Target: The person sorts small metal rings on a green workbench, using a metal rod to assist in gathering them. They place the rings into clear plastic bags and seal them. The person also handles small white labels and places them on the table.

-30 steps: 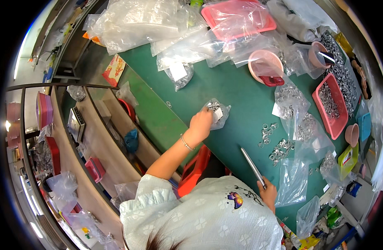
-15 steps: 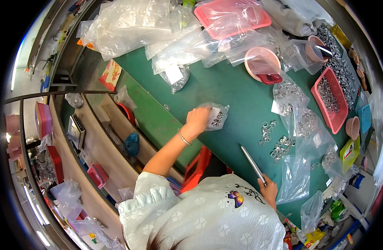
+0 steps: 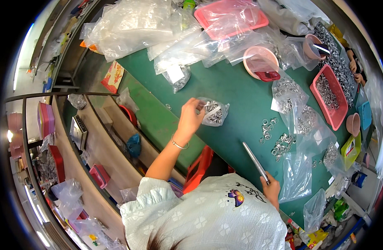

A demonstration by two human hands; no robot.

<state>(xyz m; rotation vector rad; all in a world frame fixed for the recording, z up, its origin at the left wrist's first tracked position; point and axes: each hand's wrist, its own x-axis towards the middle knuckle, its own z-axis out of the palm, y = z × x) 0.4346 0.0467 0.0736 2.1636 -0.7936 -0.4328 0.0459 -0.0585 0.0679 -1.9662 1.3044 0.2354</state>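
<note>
My left hand (image 3: 192, 115), with a bracelet at the wrist, is at the left edge of a small clear plastic bag (image 3: 218, 119) on the green table (image 3: 229, 89). Its fingers are bent together in a pinch on the bag's edge. Metal rings fill the bag, and a pale strip crosses them. My right hand (image 3: 272, 189) is closed around one end of a long slim silver tool (image 3: 254, 159), whose free end points away from me over the table. Loose metal rings (image 3: 284, 146) lie in a heap beyond the tool, to its right.
Clear bags of rings (image 3: 306, 123) run down the right side. Beyond them are a pink tray (image 3: 328, 112) of rings and a large ring pile (image 3: 339, 68). A pink bowl (image 3: 246, 62) and empty plastic bags (image 3: 133, 25) lie at the back. Another person's hands (image 3: 353, 66) show far right.
My left hand has drawn back left from over the bag, uncovering more of its rings. The right hand and its tool have hardly moved.
</note>
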